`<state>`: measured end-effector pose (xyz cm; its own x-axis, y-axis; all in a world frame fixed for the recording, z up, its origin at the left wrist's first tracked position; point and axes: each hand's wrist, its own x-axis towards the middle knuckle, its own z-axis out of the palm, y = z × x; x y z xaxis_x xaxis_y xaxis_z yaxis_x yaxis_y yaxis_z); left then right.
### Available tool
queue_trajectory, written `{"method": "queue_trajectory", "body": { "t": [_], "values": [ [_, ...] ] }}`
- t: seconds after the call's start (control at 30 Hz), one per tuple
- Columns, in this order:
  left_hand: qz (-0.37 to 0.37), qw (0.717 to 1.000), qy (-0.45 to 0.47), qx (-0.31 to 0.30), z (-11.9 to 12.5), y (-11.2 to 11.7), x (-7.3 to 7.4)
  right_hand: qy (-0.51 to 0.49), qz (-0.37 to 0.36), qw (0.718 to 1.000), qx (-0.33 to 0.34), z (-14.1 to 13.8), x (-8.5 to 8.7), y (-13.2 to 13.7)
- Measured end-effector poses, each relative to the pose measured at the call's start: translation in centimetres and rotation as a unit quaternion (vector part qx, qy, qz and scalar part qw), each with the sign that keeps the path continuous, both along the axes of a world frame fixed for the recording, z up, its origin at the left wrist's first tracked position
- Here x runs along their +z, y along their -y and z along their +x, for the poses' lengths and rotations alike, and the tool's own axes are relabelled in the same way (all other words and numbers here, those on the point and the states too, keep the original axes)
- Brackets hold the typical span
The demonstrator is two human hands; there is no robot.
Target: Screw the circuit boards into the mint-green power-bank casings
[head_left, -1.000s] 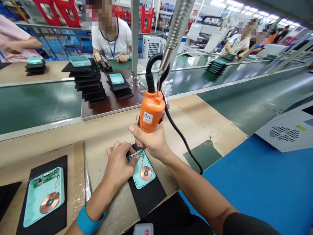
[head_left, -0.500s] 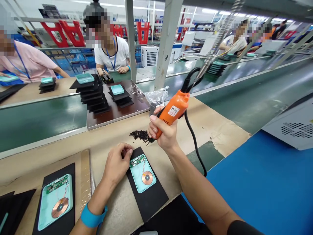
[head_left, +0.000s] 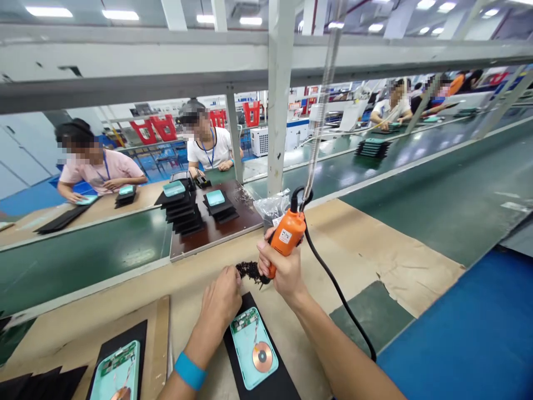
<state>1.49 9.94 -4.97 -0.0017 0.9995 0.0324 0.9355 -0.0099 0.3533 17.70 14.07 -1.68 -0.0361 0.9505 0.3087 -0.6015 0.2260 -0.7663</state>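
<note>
My right hand (head_left: pixel 283 268) is wrapped around an orange electric screwdriver (head_left: pixel 288 232), its tip pointing down beside a small heap of black screws (head_left: pixel 248 270). The fingers of my left hand (head_left: pixel 222 295) are curled together at the heap's left edge; whatever they pinch, if anything, is hidden. Just below that hand, a mint-green plastic case (head_left: pixel 245 355) lies open on a black foam sheet (head_left: pixel 280 383). Inside it are a green circuit board (head_left: pixel 245 321) and a round copper coil (head_left: pixel 262 356).
A second mint case (head_left: pixel 104 378) lies on black foam at lower left. Behind the screws are a clear plastic bag (head_left: pixel 272 206) and black sheets (head_left: pixel 181 214) stacked on a brown board (head_left: pixel 216 233). A black cable (head_left: pixel 339 294) loops right. Co-workers sit across the conveyor (head_left: pixel 125 250).
My left hand has moved from the top edge of the case to the screw heap. My right hand still holds the screwdriver, now more upright. The camera view has tilted upward.
</note>
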Motion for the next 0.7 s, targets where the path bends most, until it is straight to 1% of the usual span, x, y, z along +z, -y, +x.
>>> {"method": "queue_trajectory", "body": {
  "t": [0.07, 0.17, 0.27, 0.37, 0.47, 0.7],
  "values": [
    [0.011, 1.000, 0.009, 0.007, -0.5, 0.7, 0.3, -0.007, 0.006, 1.000, -0.006, 0.1, 0.1, 0.0],
    [0.010, 0.998, 0.059, 0.017, -1.8, 2.1, 0.3, -0.023, -0.001, 1.000, -0.011, 0.2, 0.3, 0.3],
    [-0.010, 0.992, 0.123, 0.013, -2.8, 3.6, -0.2, -0.042, -0.004, 0.999, -0.009, 0.0, 0.4, 1.0],
    [-0.028, 0.980, 0.197, -0.003, -2.9, 4.6, -0.9, -0.049, 0.009, 0.999, -0.005, -0.4, 0.6, 1.7],
    [-0.035, 0.966, 0.257, -0.016, -2.5, 4.9, -1.5, -0.055, 0.014, 0.998, -0.003, -0.9, 0.7, 2.3],
    [-0.014, 0.947, 0.321, -0.027, -2.2, 5.2, -2.1, -0.087, 0.016, 0.996, -0.015, -1.7, 0.8, 2.9]
  ]
}}
